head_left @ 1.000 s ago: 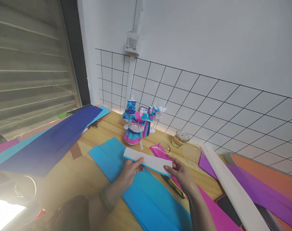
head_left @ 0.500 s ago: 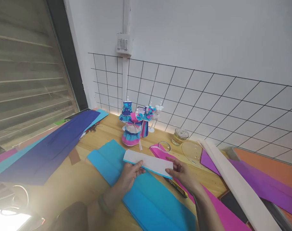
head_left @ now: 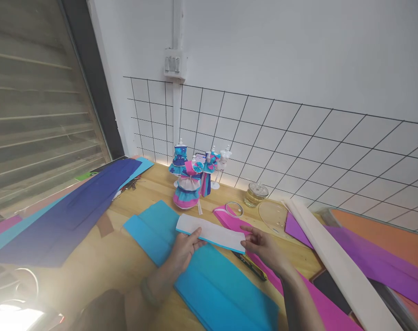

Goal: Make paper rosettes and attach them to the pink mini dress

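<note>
Since the earlier frames, the right thumb has slid outward toward the strip's right end; the left hand keeps its hold, and the scene sits slightly farther left in view. The strip, white with a blue near edge, spans the hands over the blue sheet and the pink sheet. The step in hand appears to be handling or adjusting the strip; the next move seems to call for a steady left hold and light right fingertips that do not crease the end. The left hand reaches in from the near left, thumb on the white face, fingers beneath, pinching the near edge. The right hand comes from the near right, wrist bent, thumb at the near corner and fingers parted from it at the far edge; whether it grips cannot be told. The cutter lies just below the strip's right end.
</note>
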Demonstrator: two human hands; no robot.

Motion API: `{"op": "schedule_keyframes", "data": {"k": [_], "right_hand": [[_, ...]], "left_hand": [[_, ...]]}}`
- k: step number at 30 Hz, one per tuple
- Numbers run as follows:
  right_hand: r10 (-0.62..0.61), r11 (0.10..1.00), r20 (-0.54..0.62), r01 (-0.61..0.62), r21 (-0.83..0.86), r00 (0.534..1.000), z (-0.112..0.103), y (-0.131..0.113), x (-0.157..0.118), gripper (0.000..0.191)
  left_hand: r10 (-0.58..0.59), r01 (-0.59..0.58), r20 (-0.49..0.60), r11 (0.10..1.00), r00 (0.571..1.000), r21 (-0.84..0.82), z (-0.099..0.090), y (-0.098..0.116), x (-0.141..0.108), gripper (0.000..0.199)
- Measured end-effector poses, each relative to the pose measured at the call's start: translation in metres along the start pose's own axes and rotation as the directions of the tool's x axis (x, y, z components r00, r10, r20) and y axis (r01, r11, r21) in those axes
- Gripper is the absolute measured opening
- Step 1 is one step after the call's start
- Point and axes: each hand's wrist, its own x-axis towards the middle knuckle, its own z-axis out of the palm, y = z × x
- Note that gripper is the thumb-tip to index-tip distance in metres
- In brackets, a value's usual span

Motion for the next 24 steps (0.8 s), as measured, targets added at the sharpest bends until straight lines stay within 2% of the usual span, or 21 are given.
{"op": "schedule_keyframes", "data": {"k": [3,6,9,11,14,18,24], "right_hand": [[0.012,1.0,0.015,-0.012,-0.024,1.0,-0.001,0.0,-0.001,0.057],[-0.004,0.999,-0.019,0.003,-0.046,1.0,-0.003,0.0,0.0,0.053],[-0.036,0.996,-0.076,0.03,-0.08,0.996,-0.003,-0.004,-0.001,0.048],[-0.045,0.994,-0.071,0.038,-0.1,0.996,-0.001,-0.008,-0.003,0.044],[-0.038,0.996,-0.012,0.037,-0.077,0.999,0.007,-0.014,-0.006,0.044],[-0.041,0.999,0.123,0.041,0.001,0.992,0.021,-0.014,-0.007,0.045],[-0.03,0.999,0.227,0.021,0.039,0.974,0.034,-0.013,-0.006,0.037]], "left_hand": [[-0.022,0.026,0.044,0.997,0.999,-0.079,0.003,0.004,0.0,0.027],[-0.04,0.053,0.09,0.987,0.995,-0.152,0.005,0.007,-0.001,0.027],[-0.075,0.096,0.127,0.982,0.989,-0.162,0.005,0.007,-0.003,0.027],[-0.102,0.123,0.158,0.983,0.982,-0.134,0.005,0.007,-0.004,0.025],[-0.125,0.139,0.197,0.988,0.972,-0.06,0.006,0.006,-0.008,0.024],[-0.144,0.14,0.243,0.99,0.959,0.035,0.009,0.003,-0.011,0.026],[-0.172,0.135,0.296,0.981,0.94,0.139,0.011,0.0,-0.016,0.03]]}}
